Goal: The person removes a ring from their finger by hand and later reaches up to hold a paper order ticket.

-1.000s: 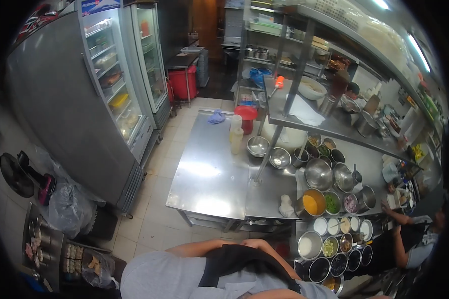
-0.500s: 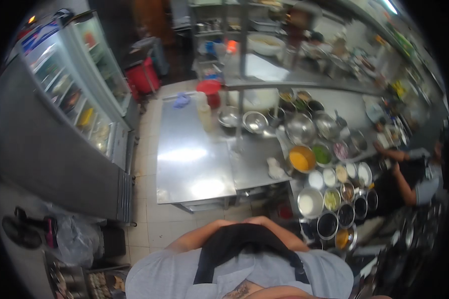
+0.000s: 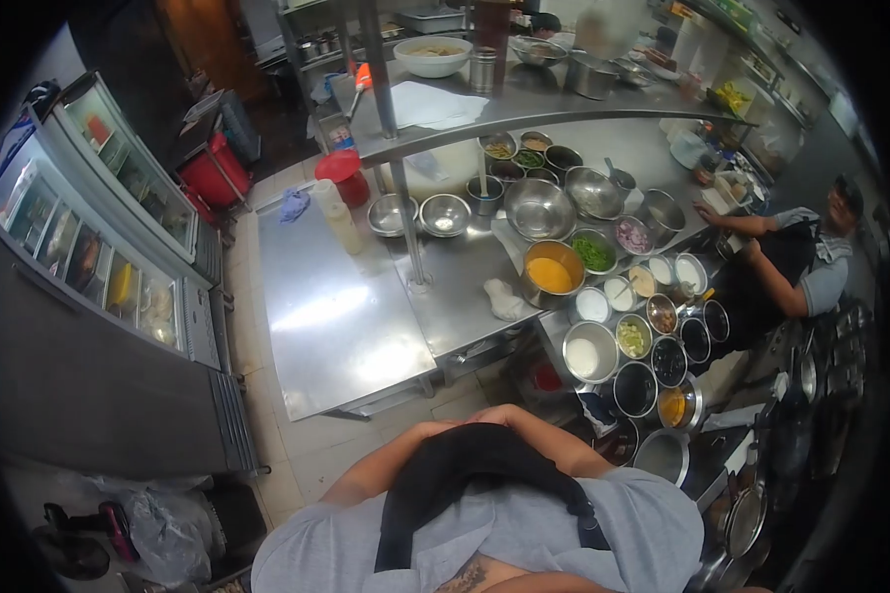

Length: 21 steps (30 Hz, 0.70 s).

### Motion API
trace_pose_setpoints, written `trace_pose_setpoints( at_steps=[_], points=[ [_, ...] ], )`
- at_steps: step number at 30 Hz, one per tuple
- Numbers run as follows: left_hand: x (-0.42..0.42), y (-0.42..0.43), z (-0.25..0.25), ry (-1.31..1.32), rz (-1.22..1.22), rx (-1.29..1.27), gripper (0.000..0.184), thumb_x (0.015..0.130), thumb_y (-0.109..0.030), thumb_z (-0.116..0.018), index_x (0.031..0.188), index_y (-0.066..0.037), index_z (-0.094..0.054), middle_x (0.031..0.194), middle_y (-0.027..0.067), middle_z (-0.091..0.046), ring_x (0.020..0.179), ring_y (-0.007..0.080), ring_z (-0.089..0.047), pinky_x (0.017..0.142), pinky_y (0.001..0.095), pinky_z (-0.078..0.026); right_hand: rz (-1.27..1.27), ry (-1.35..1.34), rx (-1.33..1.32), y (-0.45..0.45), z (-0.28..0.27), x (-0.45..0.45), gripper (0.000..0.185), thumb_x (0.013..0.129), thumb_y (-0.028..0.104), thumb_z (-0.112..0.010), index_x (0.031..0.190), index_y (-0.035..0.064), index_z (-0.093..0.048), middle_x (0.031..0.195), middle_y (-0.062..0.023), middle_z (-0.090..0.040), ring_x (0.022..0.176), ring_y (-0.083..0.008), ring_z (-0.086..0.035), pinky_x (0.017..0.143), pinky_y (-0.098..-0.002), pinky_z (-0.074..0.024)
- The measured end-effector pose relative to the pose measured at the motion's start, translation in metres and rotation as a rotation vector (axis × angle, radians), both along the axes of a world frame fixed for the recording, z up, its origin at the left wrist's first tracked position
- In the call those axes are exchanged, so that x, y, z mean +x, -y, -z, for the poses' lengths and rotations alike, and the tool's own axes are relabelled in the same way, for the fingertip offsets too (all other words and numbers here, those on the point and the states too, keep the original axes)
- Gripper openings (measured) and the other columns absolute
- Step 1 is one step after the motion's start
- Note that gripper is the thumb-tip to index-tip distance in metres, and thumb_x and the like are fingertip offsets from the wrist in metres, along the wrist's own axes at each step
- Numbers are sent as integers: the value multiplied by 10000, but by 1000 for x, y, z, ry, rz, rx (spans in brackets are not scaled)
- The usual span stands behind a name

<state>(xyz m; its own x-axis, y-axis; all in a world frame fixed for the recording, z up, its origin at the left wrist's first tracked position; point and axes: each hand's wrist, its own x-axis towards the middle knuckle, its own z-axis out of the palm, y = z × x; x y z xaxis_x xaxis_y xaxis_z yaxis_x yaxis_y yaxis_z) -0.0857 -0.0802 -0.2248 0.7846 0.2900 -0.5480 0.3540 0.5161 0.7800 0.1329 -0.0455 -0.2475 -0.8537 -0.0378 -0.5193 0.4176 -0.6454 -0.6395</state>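
Both of my hands are together in front of the black apron [image 3: 465,460], at the bottom centre. My left hand [image 3: 422,429] and my right hand [image 3: 501,413] show only in part over the apron's top edge, and their fingers are hidden. Beyond them stands the steel table [image 3: 341,326]. A crumpled white cloth [image 3: 504,298] lies on the counter, beside a pot of orange liquid [image 3: 552,272]. Bowls of chopped greens [image 3: 592,252] and red onion [image 3: 633,235] stand right of that pot.
A co-worker [image 3: 801,262] in a black apron stands at the right, one hand on the counter. Fridges [image 3: 119,188] line the left. A steel shelf [image 3: 524,109] overhangs the counter. Several ingredient pots [image 3: 591,352] fill the near right, and plastic bags [image 3: 163,524] lie lower left.
The view has turned to the right, so the fridges and steel table sit further left and the co-worker's head has come into sight. My hands remain together in front of the apron.
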Motion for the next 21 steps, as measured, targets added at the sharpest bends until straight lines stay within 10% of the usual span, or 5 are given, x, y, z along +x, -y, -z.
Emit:
trace_pose_setpoints(
  at_steps=[21],
  points=[
    [8, -35, 10, -51, 89, -100, 612, 1010, -480, -528, 1429, -35, -510, 1397, 89, -554, 1264, 169, -498, 1068, 343, -401, 265, -135, -281, 33, 40, 26, 356, 959, 193, -610, 1221, -48, -622, 1160, -148, -700, 969, -274, -685, 904, -432, -537]
  ],
)
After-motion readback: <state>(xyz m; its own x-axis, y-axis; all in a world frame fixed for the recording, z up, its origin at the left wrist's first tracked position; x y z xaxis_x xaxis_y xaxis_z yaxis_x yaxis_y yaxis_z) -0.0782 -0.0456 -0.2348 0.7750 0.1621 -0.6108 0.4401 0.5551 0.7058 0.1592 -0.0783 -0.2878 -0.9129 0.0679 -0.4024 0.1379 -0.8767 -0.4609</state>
